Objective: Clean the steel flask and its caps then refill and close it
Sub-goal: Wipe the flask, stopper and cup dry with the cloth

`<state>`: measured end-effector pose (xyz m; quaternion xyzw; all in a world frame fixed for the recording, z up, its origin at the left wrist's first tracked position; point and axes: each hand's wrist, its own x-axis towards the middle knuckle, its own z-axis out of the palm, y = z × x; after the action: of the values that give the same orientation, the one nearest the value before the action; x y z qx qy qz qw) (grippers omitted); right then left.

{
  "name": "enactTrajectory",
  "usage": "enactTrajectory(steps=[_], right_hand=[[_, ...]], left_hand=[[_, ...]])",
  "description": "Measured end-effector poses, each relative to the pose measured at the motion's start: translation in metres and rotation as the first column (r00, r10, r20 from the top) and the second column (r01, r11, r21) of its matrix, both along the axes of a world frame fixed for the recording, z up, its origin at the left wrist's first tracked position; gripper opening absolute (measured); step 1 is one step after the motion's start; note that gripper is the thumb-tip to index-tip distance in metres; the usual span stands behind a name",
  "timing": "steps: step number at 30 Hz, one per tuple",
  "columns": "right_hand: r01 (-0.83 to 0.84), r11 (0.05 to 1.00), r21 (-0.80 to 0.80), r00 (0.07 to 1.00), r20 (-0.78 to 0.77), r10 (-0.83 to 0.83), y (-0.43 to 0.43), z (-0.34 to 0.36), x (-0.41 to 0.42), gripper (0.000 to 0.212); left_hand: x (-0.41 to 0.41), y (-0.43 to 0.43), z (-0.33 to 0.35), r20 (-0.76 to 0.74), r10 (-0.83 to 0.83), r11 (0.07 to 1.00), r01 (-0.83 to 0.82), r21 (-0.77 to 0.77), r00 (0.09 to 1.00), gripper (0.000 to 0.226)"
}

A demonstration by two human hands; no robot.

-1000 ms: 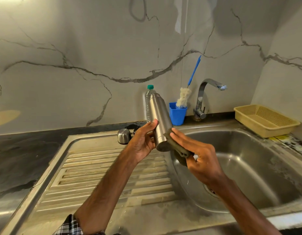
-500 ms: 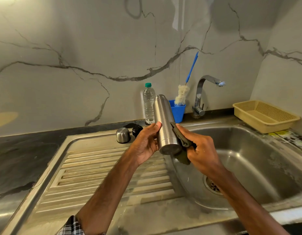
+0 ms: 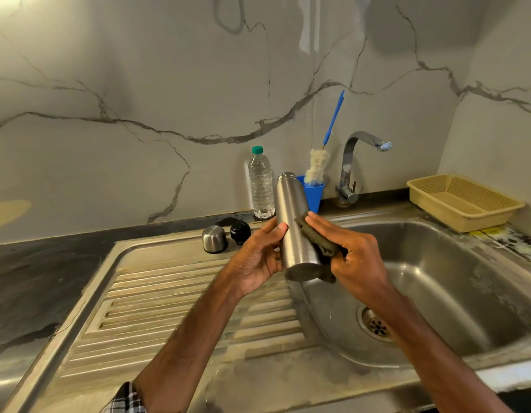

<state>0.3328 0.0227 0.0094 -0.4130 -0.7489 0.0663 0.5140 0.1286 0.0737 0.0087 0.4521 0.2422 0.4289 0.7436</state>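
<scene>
Obs., standing beside the sink. The steel flask was held in the air over the divide between drainboard and sink basin, mouth end up and tilted away from the person, base toward them, no cap on.

Grip: left hand wrapped round the lower body, thumb across the front. Right hand pinched a dark green cloth and pressed it flat against the flask's right side.

Handling, judged: rigid brushed steel, no give, so a firm squeeze should do no harm. Probably light, if empty. The smooth wall would likely be slippery once wet or soapy. Best hold looked to be low on the body, a full wrap, as the left hand had it. A drop would be noisy and might dent it.

Surroundings, clock positions from the flask:
- 9: steel cap and black inner cap, on the sink's back ledge, just apart.
- 11: plastic water bottle, closed.
- 1: blue cup holding a bottle brush.
- 2: tap, no water visible.
- 3: yellow basket.
- 5: drain.

Steel sink stained and dull; dark counter at the left; veined marble wall behind.
</scene>
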Motion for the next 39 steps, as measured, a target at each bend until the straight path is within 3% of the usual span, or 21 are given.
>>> enactTrajectory(steps=[3, 8, 13, 17, 22, 24, 27, 32, 36, 39], right_hand=[[0.073, 0.993, -0.092, 0.994, -0.072, -0.08, 0.002, 0.001, 0.004, 0.073], [-0.059, 0.997, 0.043, 0.998, 0.027, 0.057, -0.002, 0.001, 0.003, 0.077], [0.114, 0.991, -0.072, 0.983, -0.137, -0.123, 0.011, 0.002, 0.004, 0.082], [-0.041, 0.998, 0.052, 0.999, 0.029, 0.04, 0.002, -0.006, 0.004, 0.078], [0.198, 0.98, -0.03, 0.976, -0.088, -0.2, 0.019, -0.001, 0.014, 0.08], [0.167, 0.986, -0.012, 0.985, -0.037, -0.167, 0.015, -0.002, 0.014, 0.08], [-0.005, 0.998, 0.06, 0.998, 0.065, 0.001, 0.009, -0.006, 0.014, 0.076], [0.237, 0.971, -0.015, 0.968, -0.084, -0.237, 0.022, 0.001, 0.024, 0.077], [0.052, 0.995, 0.084, 0.991, 0.115, -0.061, 0.014, -0.001, 0.023, 0.077], [0.162, 0.986, 0.027, 0.986, 0.028, -0.163, 0.021, 0.005, 0.028, 0.075]], left_hand=[[0.005, 0.0, -0.004, -0.096, -0.049, 0.997, 0.055, 0.051, 0.994, 0.063], [0.002, 0.002, -0.004, -0.022, -0.067, 0.998, 0.067, -0.001, 0.998, 0.098], [0.008, -0.002, -0.007, -0.12, -0.145, 0.988, 0.15, 0.035, 0.982, 0.085], [0.006, -0.003, -0.005, -0.118, -0.119, 0.992, 0.122, 0.026, 0.986, 0.079], [0.008, -0.005, -0.006, -0.184, -0.182, 0.981, 0.192, 0.036, 0.966, 0.076], [0.01, -0.007, -0.006, -0.188, -0.175, 0.983, 0.182, 0.023, 0.967, 0.081], [0.009, -0.008, -0.005, -0.175, -0.152, 0.988, 0.157, 0.012, 0.973, 0.08], [0.009, -0.01, -0.002, -0.217, -0.19, 0.978, 0.204, 0.043, 0.957, 0.073], [0.009, -0.01, -0.003, -0.234, -0.177, 0.98, 0.194, 0.05, 0.956, 0.079], [0.009, -0.011, -0.001, -0.264, -0.197, 0.974, 0.22, 0.058, 0.944, 0.075]])
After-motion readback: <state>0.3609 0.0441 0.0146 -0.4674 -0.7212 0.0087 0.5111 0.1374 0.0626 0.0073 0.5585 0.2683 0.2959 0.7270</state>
